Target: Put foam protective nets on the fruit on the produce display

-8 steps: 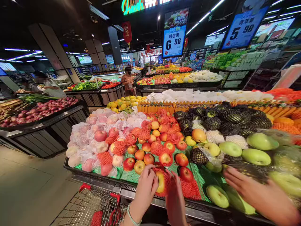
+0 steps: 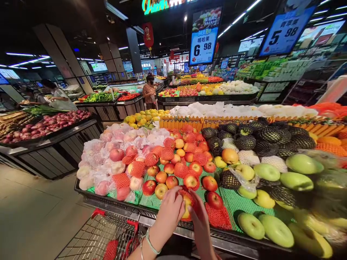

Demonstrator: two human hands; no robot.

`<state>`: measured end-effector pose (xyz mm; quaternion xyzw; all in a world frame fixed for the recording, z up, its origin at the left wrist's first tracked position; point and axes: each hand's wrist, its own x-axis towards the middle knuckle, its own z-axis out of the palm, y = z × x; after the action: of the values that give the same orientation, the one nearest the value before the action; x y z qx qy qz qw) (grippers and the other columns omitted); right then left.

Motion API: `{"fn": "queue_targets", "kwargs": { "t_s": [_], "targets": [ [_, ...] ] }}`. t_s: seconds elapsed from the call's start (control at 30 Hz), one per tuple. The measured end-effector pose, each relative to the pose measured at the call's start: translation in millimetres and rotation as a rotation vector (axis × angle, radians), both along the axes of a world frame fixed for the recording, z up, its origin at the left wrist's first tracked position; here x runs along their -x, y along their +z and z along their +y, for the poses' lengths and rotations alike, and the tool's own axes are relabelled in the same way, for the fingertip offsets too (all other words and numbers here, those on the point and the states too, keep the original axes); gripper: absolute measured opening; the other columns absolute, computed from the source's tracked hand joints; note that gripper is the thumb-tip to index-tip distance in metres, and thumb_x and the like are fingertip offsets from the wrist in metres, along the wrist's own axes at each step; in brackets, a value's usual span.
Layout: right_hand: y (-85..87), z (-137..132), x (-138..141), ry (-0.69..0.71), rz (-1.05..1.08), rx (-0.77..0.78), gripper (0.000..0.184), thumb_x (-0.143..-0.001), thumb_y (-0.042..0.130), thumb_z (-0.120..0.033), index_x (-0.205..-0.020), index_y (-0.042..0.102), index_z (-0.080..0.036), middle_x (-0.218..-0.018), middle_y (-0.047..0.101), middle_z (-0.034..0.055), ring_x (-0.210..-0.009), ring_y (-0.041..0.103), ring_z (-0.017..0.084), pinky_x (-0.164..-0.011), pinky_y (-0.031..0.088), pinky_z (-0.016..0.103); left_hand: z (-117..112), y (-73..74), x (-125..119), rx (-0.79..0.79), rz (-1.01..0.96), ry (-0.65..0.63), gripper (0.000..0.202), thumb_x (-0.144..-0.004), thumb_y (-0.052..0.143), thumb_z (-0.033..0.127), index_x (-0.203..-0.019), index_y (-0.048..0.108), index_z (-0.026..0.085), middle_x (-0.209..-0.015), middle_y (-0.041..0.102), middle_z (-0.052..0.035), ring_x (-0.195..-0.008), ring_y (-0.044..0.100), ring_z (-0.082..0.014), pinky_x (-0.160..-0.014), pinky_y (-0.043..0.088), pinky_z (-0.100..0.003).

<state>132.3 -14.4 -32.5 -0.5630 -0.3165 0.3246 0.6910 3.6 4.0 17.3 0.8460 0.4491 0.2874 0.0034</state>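
Observation:
Between my two hands, over the front edge of the fruit stand, is a red and yellow apple (image 2: 187, 208), with red foam netting on part of it. My left hand (image 2: 171, 205) grips it from the left, fingers curled over its top. From the other side my right hand (image 2: 200, 213) closes on it, thumb in front. The fingers hide much of the apple and netting. Loose apples (image 2: 161, 191) lie on the green mat (image 2: 148, 203) just beyond. Empty-looking red foam netting (image 2: 219, 216) lies right of my right hand.
A wire shopping cart (image 2: 93, 233) with red parts stands below left. Bagged pink fruit (image 2: 117, 155), dark-netted fruit (image 2: 245, 141) and green apples (image 2: 275, 229) share the stand. Price screens (image 2: 203, 39) hang overhead. A person (image 2: 149, 92) stands in the aisle beyond.
Another person's hand over the green apples at right has left the view, uncovering fruit there. My right hand's fingers have closed further around the apple.

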Motion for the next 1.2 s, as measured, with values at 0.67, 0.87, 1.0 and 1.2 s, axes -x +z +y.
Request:
{"fn": "queue_targets", "kwargs": {
  "t_s": [0.67,0.87,1.0,1.2],
  "targets": [
    [-46.6,-3.6,13.6,0.247,0.236,-0.127,0.059,-0.098,0.040,-0.068,-0.137,0.063,-0.030,-0.144,0.061,0.0107,-0.135,0.057,0.028,-0.112,0.049,0.048,3.9,-0.7,0.7,0.325,-0.139,-0.002,0.018,-0.097,0.041,0.010,-0.096,0.056,0.020,-0.122,0.063,-0.0171,-0.105,0.072,-0.0289,-0.089,0.061,-0.046],
    [-67.1,-5.2,-6.6,0.545,-0.191,-0.258,0.096,-0.080,0.081,-0.050,-0.159,0.032,-0.030,-0.167,0.029,0.0079,-0.155,0.026,0.029,-0.125,0.031,0.049,6.5,5.5,7.3,0.455,-0.322,-0.002,0.021,-0.099,0.037,0.017,-0.082,0.047,0.024,-0.116,0.060,-0.0135,-0.105,0.067,-0.0267,-0.093,0.055,-0.044],
    [-70.9,-2.0,2.0,0.509,-0.180,-0.195,0.101,-0.070,0.089,-0.036,-0.156,0.038,-0.026,-0.162,0.039,0.0126,-0.150,0.038,0.031,-0.125,0.031,0.050,8.7,14.8,7.7,0.567,-0.425,0.009,0.024,-0.099,0.036,0.025,-0.076,0.039,0.025,-0.115,0.056,-0.0145,-0.109,0.062,-0.0289,-0.096,0.050,-0.046],
    [-83.8,2.0,9.0,0.371,0.301,-0.014,0.072,-0.067,0.086,-0.040,-0.133,0.064,-0.023,-0.140,0.064,0.0117,-0.132,0.059,0.034,-0.109,0.053,0.051,7.3,10.2,19.1,0.627,-0.705,-0.025,0.023,-0.102,0.042,0.044,-0.102,0.052,0.023,-0.124,0.055,-0.0130,-0.121,0.057,-0.0286,-0.108,0.043,-0.048]
  ]
}}
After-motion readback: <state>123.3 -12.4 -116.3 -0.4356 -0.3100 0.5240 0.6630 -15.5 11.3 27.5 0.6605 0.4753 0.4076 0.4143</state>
